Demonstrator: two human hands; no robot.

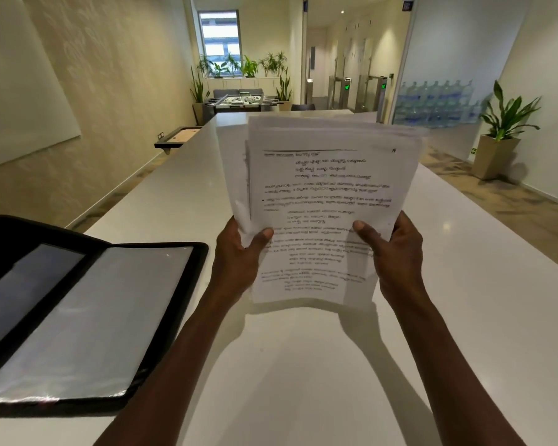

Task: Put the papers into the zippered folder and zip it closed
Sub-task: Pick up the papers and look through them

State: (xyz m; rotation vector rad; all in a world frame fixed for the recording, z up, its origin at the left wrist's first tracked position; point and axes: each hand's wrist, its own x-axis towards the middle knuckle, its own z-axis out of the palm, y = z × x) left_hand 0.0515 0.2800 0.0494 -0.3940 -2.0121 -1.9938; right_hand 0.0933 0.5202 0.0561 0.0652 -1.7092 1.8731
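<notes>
Both forearms reached fwd over white table [464, 284]. Left hand [239, 255] & right hand [390, 249] each pinched the printed papers [322, 201], held upright above the tabletop, sheets uneven. Zippered folder [87, 304] lay open at left. Best: tap edges square, then slide stack in flat.
</notes>
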